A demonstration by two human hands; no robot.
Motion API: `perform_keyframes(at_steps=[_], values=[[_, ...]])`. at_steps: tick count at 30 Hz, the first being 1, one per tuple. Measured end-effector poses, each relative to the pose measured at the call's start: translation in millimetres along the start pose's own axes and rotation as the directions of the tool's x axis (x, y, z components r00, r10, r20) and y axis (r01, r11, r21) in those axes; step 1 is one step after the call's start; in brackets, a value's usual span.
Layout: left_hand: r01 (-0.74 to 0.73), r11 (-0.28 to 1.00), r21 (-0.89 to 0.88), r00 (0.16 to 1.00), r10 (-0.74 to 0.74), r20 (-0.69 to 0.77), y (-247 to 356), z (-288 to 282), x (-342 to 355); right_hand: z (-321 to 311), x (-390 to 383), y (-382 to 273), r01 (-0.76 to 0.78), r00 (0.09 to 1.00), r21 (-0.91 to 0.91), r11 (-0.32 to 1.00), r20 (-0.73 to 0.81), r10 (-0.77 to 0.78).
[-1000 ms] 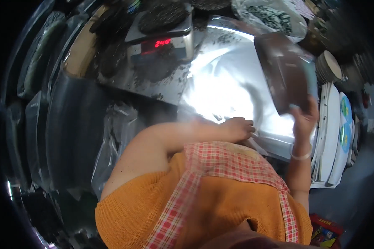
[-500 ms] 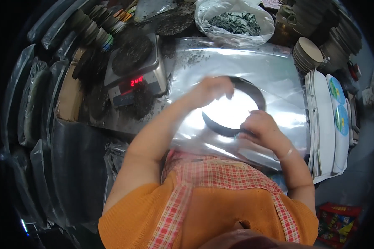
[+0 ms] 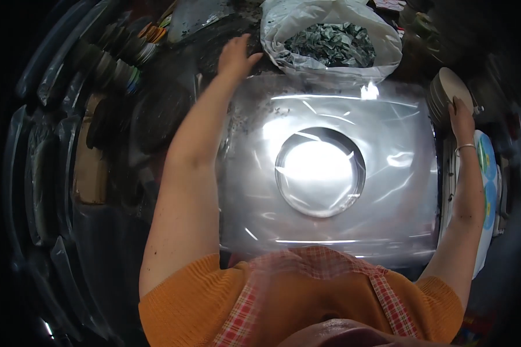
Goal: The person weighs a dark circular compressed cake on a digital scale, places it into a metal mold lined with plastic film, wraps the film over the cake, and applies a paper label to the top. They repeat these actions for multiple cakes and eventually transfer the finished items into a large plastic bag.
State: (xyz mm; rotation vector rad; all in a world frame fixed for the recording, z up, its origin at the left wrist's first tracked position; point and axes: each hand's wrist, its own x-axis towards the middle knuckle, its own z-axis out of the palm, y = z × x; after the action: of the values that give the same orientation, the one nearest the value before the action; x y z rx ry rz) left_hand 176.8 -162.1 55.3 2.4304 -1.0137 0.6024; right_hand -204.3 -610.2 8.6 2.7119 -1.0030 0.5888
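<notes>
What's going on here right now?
The person's right hand is at a stack of pale round discs, while the left hand reaches out, open, beside a white bag of dark green leafy pieces. A shiny round ring lies on the clear plastic sheet, untouched by either hand.

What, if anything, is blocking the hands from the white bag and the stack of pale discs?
Nothing visible. The left hand is just left of the white bag, with no object seen between them. The right hand is at the stack of pale discs, over its near edge; whether it grips one is unclear.
</notes>
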Motion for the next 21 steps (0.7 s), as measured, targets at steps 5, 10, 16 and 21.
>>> perform_keyframes(at_steps=[5,10,16,21], values=[[0.087,0.922,0.377,0.847,-0.268,0.46,-52,46,31,-24,-10,6,0.183,0.982,-0.032,0.983,-0.03,-0.184],[0.173,0.978,0.115,0.869,-0.206,0.45,-87,31,41,-46,-19,9,0.223,0.95,0.075,0.972,-0.24,-0.199],[0.426,0.859,-0.285,0.788,-0.507,-0.349,-137,-19,18,-163,-112,-189,0.496,0.836,0.212,0.842,-0.38,-0.396],[0.128,0.978,0.163,0.519,0.074,-0.852,-166,-212,-44,-176,-175,-235,0.571,0.664,0.599,0.562,0.066,-0.745]])
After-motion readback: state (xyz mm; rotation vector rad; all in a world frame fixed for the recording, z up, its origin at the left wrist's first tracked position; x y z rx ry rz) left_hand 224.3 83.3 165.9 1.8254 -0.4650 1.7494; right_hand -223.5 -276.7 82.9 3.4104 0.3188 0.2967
